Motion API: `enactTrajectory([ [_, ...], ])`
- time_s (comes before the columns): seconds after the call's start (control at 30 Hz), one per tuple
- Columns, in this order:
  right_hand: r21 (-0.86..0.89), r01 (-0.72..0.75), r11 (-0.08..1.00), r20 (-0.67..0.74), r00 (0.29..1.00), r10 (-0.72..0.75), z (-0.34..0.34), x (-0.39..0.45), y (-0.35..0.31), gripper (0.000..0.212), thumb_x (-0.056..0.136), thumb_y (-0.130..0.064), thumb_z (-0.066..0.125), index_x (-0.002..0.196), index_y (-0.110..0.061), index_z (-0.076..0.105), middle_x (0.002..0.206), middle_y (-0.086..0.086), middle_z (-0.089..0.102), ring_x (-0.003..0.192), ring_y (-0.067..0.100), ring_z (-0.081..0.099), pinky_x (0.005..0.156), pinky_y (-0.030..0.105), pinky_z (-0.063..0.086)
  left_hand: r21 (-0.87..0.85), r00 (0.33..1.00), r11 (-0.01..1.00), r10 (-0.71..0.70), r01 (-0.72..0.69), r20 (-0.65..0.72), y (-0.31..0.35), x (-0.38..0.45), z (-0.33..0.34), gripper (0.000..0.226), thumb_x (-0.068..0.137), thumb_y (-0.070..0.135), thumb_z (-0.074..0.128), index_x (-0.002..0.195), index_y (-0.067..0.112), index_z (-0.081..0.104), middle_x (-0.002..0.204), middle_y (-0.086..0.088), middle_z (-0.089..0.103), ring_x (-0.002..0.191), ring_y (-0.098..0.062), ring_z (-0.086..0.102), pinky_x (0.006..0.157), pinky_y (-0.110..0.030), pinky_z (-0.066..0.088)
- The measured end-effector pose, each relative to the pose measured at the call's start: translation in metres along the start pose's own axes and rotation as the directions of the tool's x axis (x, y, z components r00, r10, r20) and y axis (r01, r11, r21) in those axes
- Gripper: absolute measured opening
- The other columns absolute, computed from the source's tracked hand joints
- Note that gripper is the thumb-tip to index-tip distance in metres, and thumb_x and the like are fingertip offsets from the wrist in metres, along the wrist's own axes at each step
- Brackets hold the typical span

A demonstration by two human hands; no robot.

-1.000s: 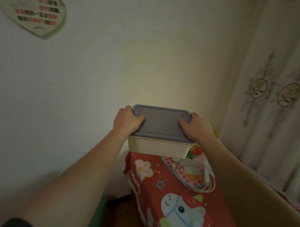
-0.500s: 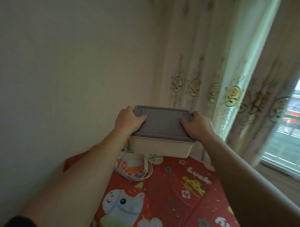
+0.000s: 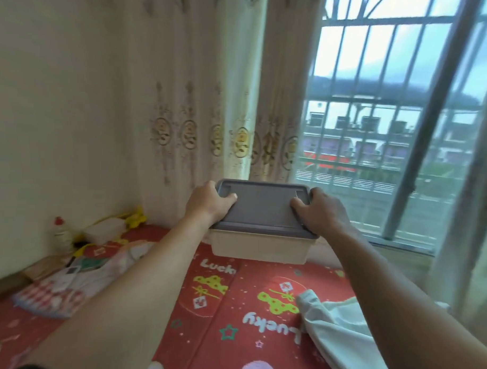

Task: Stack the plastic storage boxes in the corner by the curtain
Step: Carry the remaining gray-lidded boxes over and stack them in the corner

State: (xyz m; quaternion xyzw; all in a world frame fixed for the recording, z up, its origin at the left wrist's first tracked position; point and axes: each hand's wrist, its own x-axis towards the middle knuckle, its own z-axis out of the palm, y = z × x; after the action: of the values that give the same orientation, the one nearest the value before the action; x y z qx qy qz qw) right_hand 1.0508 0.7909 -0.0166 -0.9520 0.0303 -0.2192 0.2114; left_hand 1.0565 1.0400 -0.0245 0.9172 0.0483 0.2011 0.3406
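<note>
Storage box (image 3: 261, 226) gripped at both ends by my hands, left (image 3: 208, 202) and right (image 3: 318, 210), kept level above the bed (image 3: 232, 308) near the curtain (image 3: 212, 100).

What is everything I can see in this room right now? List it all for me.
storage box: one, cream with a grey lid, held above the mat's far end
mat: one, red with cartoon prints, below
curtain: one, cream with gold motifs, behind the box
window: one, with metal bars, on the right
bottle: one, pale with a red cap, by the left wall
white cloth: one, lower right on the mat
clutter: a blurred pile of bags and packets, left on the mat
left hand: grips the box's left end, thumb on the lid
right hand: grips the box's right end, thumb on the lid
</note>
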Motion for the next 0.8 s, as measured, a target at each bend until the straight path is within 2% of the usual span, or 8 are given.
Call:
enactTrajectory([
  [0.2,-0.068,-0.209,0.976,-0.106,0.974,0.201,-0.053,-0.029,0.077,0.056,0.090,-0.056,0.051,0.120,-0.008,0.056,0.115,0.019,0.065,0.106,0.036,0.060,0.083,0.038,0.043,-0.095,0.981,0.986,0.151,-0.140,0.121,0.075,-0.011,0.062,0.061,0.085,0.052,0.063,0.128,0.010,0.054,0.126,-0.011,0.060,0.115,-0.031,0.055,0.089,-0.035,0.044],
  [0.33,-0.073,-0.361,0.930,-0.172,0.923,0.345,-0.092,-0.063,0.124,0.059,0.089,-0.057,0.053,0.125,-0.010,0.056,0.120,0.018,0.065,0.111,0.036,0.059,0.087,0.036,0.044,-0.174,0.936,0.951,0.287,-0.254,0.201,0.125,-0.030,0.098,0.050,0.085,0.047,0.064,0.117,0.009,0.059,0.119,-0.012,0.064,0.109,-0.031,0.058,0.079,-0.032,0.041],
  [0.63,-0.120,-0.611,0.783,-0.314,0.771,0.554,-0.170,-0.158,0.198,0.062,0.089,-0.060,0.051,0.130,-0.014,0.052,0.123,0.014,0.063,0.112,0.034,0.057,0.083,0.035,0.041,-0.317,0.783,0.858,0.504,-0.404,0.366,0.219,-0.104,0.161,0.049,0.087,0.046,0.064,0.115,0.006,0.060,0.116,-0.018,0.064,0.108,-0.034,0.058,0.083,-0.036,0.043],
  [0.8,-0.084,-0.698,0.711,-0.374,0.684,0.626,-0.211,-0.215,0.229,0.067,0.091,-0.057,0.052,0.142,-0.014,0.045,0.135,0.013,0.057,0.121,0.035,0.053,0.093,0.036,0.042,-0.402,0.690,0.797,0.597,-0.451,0.409,0.265,-0.162,0.183,0.052,0.086,0.046,0.065,0.119,0.007,0.058,0.120,-0.019,0.062,0.112,-0.034,0.056,0.084,-0.035,0.041],
])
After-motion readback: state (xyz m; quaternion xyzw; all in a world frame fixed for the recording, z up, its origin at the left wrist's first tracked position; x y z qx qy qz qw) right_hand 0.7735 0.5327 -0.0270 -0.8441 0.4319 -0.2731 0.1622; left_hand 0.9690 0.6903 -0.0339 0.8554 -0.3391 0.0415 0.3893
